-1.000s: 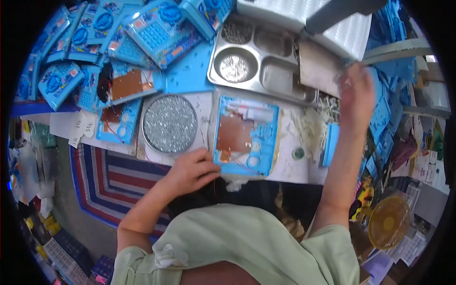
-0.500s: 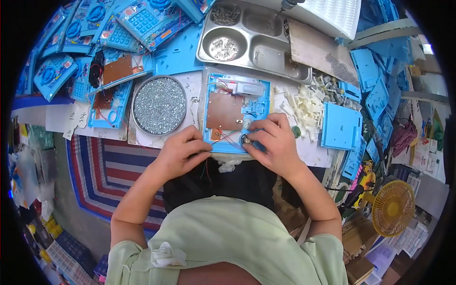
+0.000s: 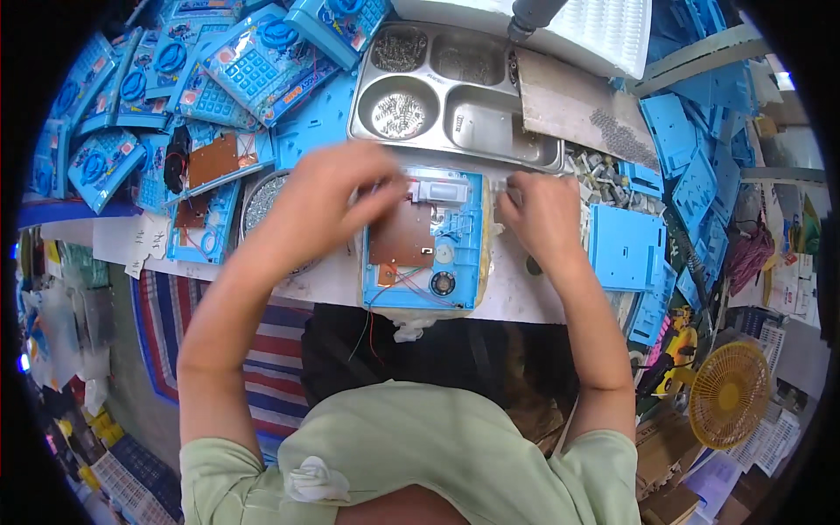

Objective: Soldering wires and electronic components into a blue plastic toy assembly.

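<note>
A blue plastic casing (image 3: 468, 262) lies open-side up in front of me, with a brown circuit board (image 3: 398, 236), thin wires and a small round speaker (image 3: 444, 282) inside. A pale battery box (image 3: 440, 192) sits near its top edge. Over the casing's upper left corner is my left hand (image 3: 341, 197), smeared by motion; whether it holds anything does not show. To the right of the casing, at the small white plastic parts, my right hand (image 3: 549, 219) has its fingers curled together. Whatever they hold is hidden. Red and green wire ends hang over the casing's near edge.
Behind the casing stands a metal compartment tray (image 3: 464, 157) with screws. A round dish of small metal pieces (image 3: 262, 210) is partly behind my left arm. Blue toy housings (image 3: 249, 66) pile up at left, blue panels (image 3: 626, 249) at right. A driver tool (image 3: 529, 16) hangs above.
Both hands have left the casing's lower edge. My left hand moved up over its upper left corner; my right moved up and right to the white parts. The speaker now lies uncovered.
</note>
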Demonstrator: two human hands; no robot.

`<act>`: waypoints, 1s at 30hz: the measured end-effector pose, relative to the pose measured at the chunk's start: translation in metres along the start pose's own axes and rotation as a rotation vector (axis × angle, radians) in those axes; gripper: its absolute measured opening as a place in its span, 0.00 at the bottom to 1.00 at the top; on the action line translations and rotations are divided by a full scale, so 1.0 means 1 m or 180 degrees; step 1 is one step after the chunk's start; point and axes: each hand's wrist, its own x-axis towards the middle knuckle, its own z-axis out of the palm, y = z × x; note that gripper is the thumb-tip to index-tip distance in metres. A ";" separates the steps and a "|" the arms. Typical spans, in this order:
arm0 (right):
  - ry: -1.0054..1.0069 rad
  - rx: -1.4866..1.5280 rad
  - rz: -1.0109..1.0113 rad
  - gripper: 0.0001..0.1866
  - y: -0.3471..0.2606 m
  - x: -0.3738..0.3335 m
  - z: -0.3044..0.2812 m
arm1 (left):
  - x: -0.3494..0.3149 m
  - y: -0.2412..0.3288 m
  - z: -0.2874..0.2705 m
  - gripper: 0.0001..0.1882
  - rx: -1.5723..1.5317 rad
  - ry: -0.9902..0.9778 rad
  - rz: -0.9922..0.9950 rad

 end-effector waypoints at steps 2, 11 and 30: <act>-0.0012 0.0955 0.0489 0.10 -0.001 -0.009 -0.021 | 0.056 -0.011 0.013 0.05 0.0644 0.0114 0.0282; 0.0346 0.3582 0.0548 0.11 0.029 -0.063 -0.025 | 0.170 -0.052 0.067 0.06 0.2534 -0.1700 0.1104; 0.0626 0.2466 -0.1561 0.21 -0.033 -0.085 -0.042 | -0.079 0.061 0.059 0.13 -0.4340 -0.0284 -0.1969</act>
